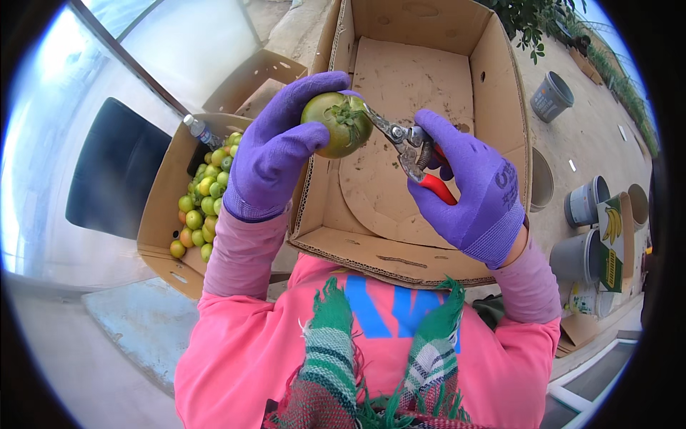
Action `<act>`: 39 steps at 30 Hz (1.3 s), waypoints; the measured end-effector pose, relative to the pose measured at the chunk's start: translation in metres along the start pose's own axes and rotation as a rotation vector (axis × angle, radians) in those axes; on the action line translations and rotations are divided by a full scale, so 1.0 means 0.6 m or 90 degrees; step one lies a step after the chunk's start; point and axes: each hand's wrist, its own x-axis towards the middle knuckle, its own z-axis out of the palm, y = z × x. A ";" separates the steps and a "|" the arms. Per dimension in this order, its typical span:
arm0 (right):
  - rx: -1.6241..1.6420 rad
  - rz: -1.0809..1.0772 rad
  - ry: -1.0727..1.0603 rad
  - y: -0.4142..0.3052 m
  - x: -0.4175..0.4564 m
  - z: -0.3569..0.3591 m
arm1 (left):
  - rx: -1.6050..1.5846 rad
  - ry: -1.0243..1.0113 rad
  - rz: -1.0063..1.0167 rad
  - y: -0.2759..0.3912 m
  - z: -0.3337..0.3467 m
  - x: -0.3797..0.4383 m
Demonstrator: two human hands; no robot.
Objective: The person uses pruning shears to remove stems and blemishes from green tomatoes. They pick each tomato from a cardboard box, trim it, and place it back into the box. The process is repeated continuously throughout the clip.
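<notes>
My left hand (284, 139), in a purple glove, holds a large green tomato (333, 140) with its leafy calyx turned to the right. In my gloved right hand (466, 177) are pruning shears (399, 134) with red handles; their blade tips are at the tomato's calyx, and whether they touch it I cannot tell. Both hands are over a big cardboard box (509, 107) with bits of debris on its bottom. To the left of my left forearm, another cardboard box (155, 214) holds many green, yellowish and reddish tomatoes (206, 185).
A plastic bottle (199, 130) leans in the tomato box's upper corner. Several buckets (552, 96) stand on the ground at the right, beside a carton with a banana print (611, 241). A dark panel (118, 166) is at the left. Leaves (528, 27) hang at the top right.
</notes>
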 end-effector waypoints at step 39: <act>-0.203 0.046 -0.136 0.005 -0.024 -0.013 | 0.063 -0.041 -0.096 -0.044 0.013 0.002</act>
